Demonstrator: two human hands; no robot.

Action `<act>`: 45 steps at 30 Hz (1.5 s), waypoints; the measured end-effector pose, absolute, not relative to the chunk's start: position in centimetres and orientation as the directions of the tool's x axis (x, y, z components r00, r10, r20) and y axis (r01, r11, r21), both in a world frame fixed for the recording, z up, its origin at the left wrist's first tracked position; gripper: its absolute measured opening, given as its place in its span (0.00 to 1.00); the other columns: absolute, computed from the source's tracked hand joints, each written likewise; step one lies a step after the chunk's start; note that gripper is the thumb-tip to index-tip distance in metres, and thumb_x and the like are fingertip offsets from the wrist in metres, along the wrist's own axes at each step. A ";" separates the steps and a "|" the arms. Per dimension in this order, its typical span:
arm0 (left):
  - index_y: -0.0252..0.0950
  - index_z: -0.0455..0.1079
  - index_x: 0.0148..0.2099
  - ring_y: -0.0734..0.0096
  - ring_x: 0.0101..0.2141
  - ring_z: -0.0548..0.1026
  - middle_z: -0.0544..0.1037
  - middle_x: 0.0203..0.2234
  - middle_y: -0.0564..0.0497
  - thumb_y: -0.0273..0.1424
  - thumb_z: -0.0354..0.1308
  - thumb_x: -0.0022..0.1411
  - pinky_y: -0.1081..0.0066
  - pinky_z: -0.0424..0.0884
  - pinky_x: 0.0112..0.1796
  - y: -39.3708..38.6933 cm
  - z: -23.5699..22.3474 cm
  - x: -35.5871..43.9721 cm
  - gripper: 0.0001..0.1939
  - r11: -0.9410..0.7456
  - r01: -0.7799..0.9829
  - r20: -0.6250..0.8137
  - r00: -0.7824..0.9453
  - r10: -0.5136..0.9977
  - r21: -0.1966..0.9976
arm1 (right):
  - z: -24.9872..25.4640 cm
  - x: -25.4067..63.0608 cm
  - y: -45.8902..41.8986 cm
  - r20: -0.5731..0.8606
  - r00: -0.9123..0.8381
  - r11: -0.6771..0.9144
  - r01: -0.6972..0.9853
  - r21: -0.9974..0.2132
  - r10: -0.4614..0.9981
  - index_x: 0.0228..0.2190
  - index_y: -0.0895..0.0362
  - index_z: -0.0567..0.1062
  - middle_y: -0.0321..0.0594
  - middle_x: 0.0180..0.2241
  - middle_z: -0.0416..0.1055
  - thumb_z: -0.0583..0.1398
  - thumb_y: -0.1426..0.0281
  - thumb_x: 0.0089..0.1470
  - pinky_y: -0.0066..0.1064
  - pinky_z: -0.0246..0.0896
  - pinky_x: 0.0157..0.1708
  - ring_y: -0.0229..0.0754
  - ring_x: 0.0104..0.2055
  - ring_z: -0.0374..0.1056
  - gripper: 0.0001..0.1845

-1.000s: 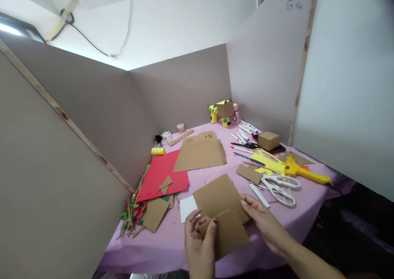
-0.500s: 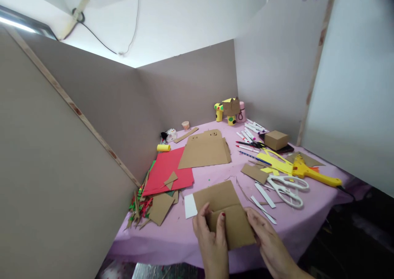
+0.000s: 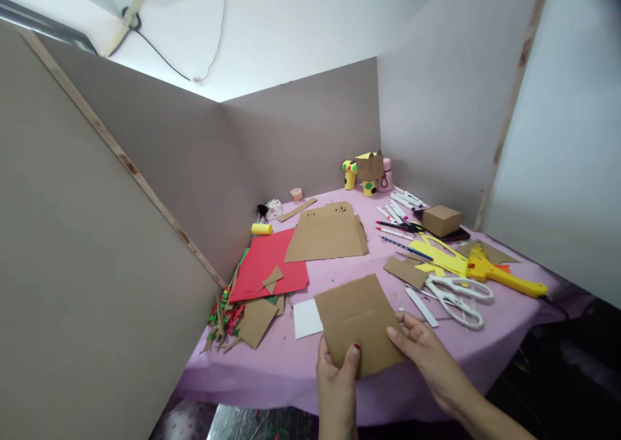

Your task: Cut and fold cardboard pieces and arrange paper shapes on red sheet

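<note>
A brown cardboard piece (image 3: pixel 361 320) with a crease across its middle is held up near the table's front edge. My left hand (image 3: pixel 337 369) grips its lower left side, thumb on the face and fingers behind. On its right edge, my right hand (image 3: pixel 420 346) pinches it between thumb and fingers. Partly behind the cardboard lies a white paper piece (image 3: pixel 306 319) on the pink tablecloth. White-handled scissors (image 3: pixel 460 297) and a white strip (image 3: pixel 421 307) lie to the right of my right hand.
A yellow glue gun (image 3: pixel 504 275) with a cord lies at the right. Farther back are a large cardboard sheet (image 3: pixel 327 236), red sheets (image 3: pixel 262 265), markers (image 3: pixel 407 198) and a small cardboard box (image 3: pixel 441 220). Scraps (image 3: pixel 257 320) pile at the left. Grey partitions (image 3: pixel 301 129) enclose the table.
The cardboard has been turned flatter toward me and raised slightly, showing more of its face. My right hand has shifted up its right edge, thumb now on the face. The camera view has shifted slightly.
</note>
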State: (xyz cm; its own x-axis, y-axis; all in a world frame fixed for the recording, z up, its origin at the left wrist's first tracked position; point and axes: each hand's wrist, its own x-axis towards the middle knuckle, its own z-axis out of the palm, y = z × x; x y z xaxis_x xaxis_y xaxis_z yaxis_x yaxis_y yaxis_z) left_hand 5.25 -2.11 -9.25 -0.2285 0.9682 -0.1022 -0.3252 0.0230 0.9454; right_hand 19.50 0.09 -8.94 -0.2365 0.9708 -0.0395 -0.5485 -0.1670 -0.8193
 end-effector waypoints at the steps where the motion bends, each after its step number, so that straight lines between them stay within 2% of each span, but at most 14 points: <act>1: 0.33 0.59 0.54 0.56 0.43 0.74 0.75 0.43 0.38 0.35 0.64 0.47 0.61 0.69 0.43 -1.9 -9.1 5.2 0.33 0.004 -0.331 -0.087 -0.235 0.968 0.944 | -8.9 19.8 0.6 -0.019 -0.261 -0.157 -0.517 -0.841 0.965 0.34 0.54 0.70 0.40 0.33 0.78 0.62 0.63 0.50 0.37 0.65 0.39 0.45 0.37 0.73 0.10; 4: 0.34 0.65 0.50 0.58 0.41 0.74 0.77 0.41 0.41 0.35 0.63 0.47 0.63 0.70 0.42 -0.6 -8.6 4.6 0.27 -0.042 -0.250 -0.019 -0.235 0.972 0.967 | -9.1 20.8 2.5 0.060 -0.294 -0.052 -0.360 -0.931 0.954 0.35 0.55 0.71 0.41 0.34 0.77 0.60 0.63 0.51 0.37 0.64 0.39 0.45 0.36 0.71 0.10; 6: 0.33 0.70 0.43 0.59 0.39 0.75 0.78 0.38 0.43 0.34 0.62 0.47 0.64 0.70 0.41 0.6 -8.4 4.0 0.19 -0.068 -0.100 0.046 -0.213 0.976 0.993 | -9.4 21.5 3.8 0.134 -0.278 0.097 -0.141 -0.985 0.951 0.35 0.56 0.72 0.41 0.35 0.76 0.59 0.65 0.51 0.38 0.63 0.40 0.47 0.38 0.70 0.10; 9: 0.33 0.73 0.36 0.59 0.35 0.75 0.80 0.33 0.44 0.31 0.63 0.45 0.64 0.70 0.38 2.1 -8.7 3.0 0.12 -0.078 0.055 0.086 -0.160 0.983 0.995 | -10.2 22.1 5.2 0.209 -0.259 0.255 0.158 -0.954 0.943 0.34 0.57 0.74 0.41 0.34 0.75 0.58 0.69 0.49 0.40 0.61 0.41 0.50 0.39 0.68 0.09; 14: 0.34 0.73 0.36 0.59 0.35 0.76 0.80 0.33 0.45 0.30 0.62 0.45 0.64 0.69 0.38 2.9 -9.7 2.3 0.12 -0.065 0.108 0.079 -0.138 0.987 0.992 | -10.2 22.3 5.2 0.240 -0.264 0.305 0.245 -0.920 0.934 0.37 0.56 0.72 0.41 0.34 0.73 0.56 0.70 0.50 0.36 0.61 0.38 0.47 0.38 0.67 0.11; 17: 0.33 0.72 0.37 0.58 0.37 0.75 0.80 0.34 0.44 0.29 0.62 0.46 0.64 0.69 0.39 2.8 -9.8 2.2 0.13 -0.065 0.135 0.082 -0.124 0.989 0.989 | -9.4 22.2 4.9 0.267 -0.241 0.337 0.325 -0.884 0.933 0.33 0.56 0.73 0.40 0.32 0.72 0.55 0.69 0.51 0.35 0.61 0.36 0.46 0.35 0.66 0.08; 20: 0.33 0.72 0.38 0.58 0.37 0.75 0.80 0.36 0.44 0.29 0.62 0.46 0.63 0.69 0.40 2.7 -9.7 2.1 0.14 -0.062 0.147 0.078 -0.111 0.991 0.987 | -9.0 22.3 4.7 0.265 -0.244 0.340 0.354 -0.871 0.933 0.31 0.56 0.72 0.41 0.30 0.72 0.55 0.69 0.51 0.36 0.60 0.35 0.47 0.34 0.65 0.07; 26: 0.32 0.72 0.37 0.57 0.37 0.75 0.80 0.35 0.43 0.30 0.63 0.45 0.63 0.70 0.38 3.0 -9.7 2.0 0.14 -0.035 0.176 0.053 -0.102 0.993 0.984 | -9.8 22.3 4.6 0.239 -0.312 0.340 0.328 -0.881 0.920 0.37 0.56 0.73 0.44 0.39 0.75 0.54 0.70 0.52 0.39 0.62 0.41 0.50 0.41 0.68 0.12; 32: 0.32 0.72 0.39 0.57 0.38 0.75 0.79 0.37 0.42 0.32 0.64 0.45 0.63 0.70 0.39 3.2 -9.8 1.8 0.17 -0.031 0.168 0.046 -0.084 0.995 0.985 | -9.6 21.9 4.4 0.250 -0.231 0.322 0.364 -0.874 0.940 0.44 0.57 0.67 0.47 0.41 0.72 0.52 0.63 0.56 0.38 0.61 0.41 0.49 0.42 0.68 0.16; 38: 0.32 0.72 0.38 0.57 0.38 0.76 0.79 0.37 0.42 0.31 0.64 0.44 0.64 0.70 0.39 3.0 -9.4 1.8 0.16 -0.020 0.149 0.032 -0.080 0.996 0.989 | -9.1 21.5 4.5 0.287 -0.188 0.340 0.389 -0.856 0.939 0.34 0.56 0.70 0.44 0.34 0.72 0.48 0.62 0.59 0.36 0.59 0.39 0.48 0.39 0.66 0.15; 45: 0.31 0.68 0.43 0.57 0.39 0.75 0.78 0.39 0.40 0.33 0.62 0.46 0.63 0.71 0.39 2.8 -9.0 2.3 0.20 0.001 0.118 0.010 -0.090 0.996 0.993 | -9.5 21.7 4.6 0.229 -0.202 0.277 0.258 -0.926 0.952 0.30 0.56 0.69 0.37 0.28 0.71 0.49 0.61 0.58 0.30 0.59 0.29 0.43 0.31 0.66 0.15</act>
